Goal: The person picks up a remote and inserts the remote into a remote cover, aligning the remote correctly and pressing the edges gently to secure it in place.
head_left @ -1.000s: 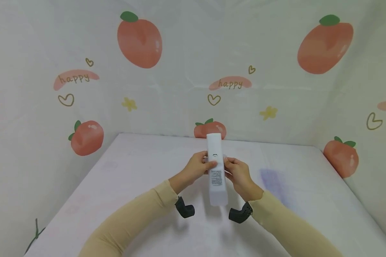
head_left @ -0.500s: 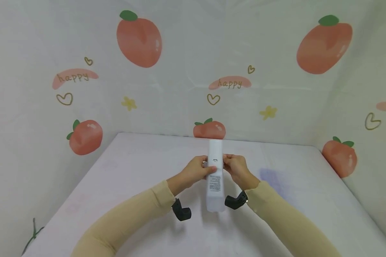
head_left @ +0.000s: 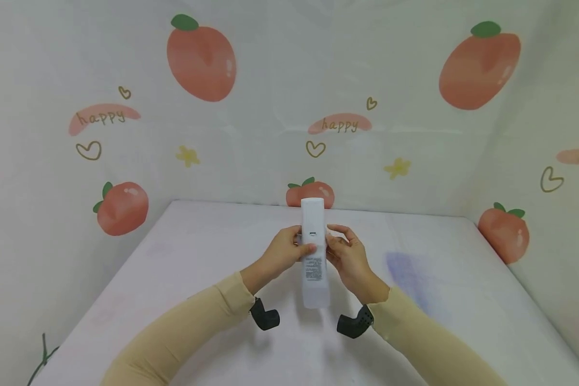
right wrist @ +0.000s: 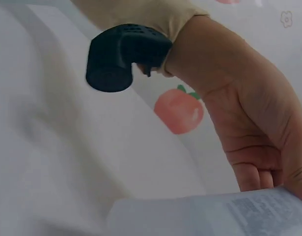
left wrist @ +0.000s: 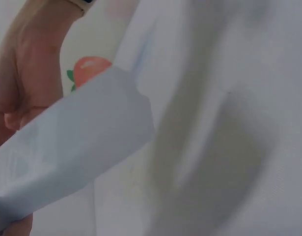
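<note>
A long white box-like case (head_left: 313,262) stands out in front of me, with a small slot, a printed label and a cloudy end nearest me. My left hand (head_left: 280,252) grips its left side, the thumb lying across the front. At the right edge, my right hand (head_left: 352,260) has its thumb beside the case and its index finger raised a little apart. What its fingertips meet behind the case is hidden. In the left wrist view, the right hand (left wrist: 38,64) appears beyond the case (left wrist: 87,128). The right wrist view shows the left hand (right wrist: 254,108) above the labelled case (right wrist: 205,216).
A pale cloth covers the table (head_left: 212,230), marked by a purple stain (head_left: 407,279) at right. Behind hangs a white curtain (head_left: 265,80) printed with peaches. Black wrist cameras (head_left: 265,316) jut below both wrists. A green string (head_left: 43,356) shows at lower left.
The case dipped slightly, then rose and shifted left in the head view. My right hand's index finger has lifted away from the thumb. The left hand keeps its grip.
</note>
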Action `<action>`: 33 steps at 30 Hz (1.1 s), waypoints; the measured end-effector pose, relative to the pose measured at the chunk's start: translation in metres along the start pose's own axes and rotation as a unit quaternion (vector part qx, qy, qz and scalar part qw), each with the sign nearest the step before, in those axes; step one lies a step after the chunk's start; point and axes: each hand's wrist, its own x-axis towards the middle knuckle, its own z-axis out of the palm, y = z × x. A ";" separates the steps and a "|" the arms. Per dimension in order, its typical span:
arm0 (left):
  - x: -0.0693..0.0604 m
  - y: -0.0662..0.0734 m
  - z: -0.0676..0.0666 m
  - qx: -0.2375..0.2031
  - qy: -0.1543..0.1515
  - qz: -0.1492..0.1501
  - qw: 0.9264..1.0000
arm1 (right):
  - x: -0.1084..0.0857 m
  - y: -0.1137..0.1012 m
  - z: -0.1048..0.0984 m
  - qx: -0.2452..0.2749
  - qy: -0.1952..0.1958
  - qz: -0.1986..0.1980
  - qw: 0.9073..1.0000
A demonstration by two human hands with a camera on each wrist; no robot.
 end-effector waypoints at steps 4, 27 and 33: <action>-0.003 -0.003 -0.002 0.035 0.007 0.004 0.999 | -0.003 0.000 0.000 -0.035 -0.036 0.011 0.999; -0.009 -0.026 -0.011 -0.225 -0.033 -0.041 0.973 | 0.006 -0.015 -0.015 -0.196 -0.050 0.008 0.979; -0.010 -0.030 0.006 -0.209 -0.014 -0.056 0.976 | 0.008 -0.016 -0.020 -0.198 -0.094 0.018 0.976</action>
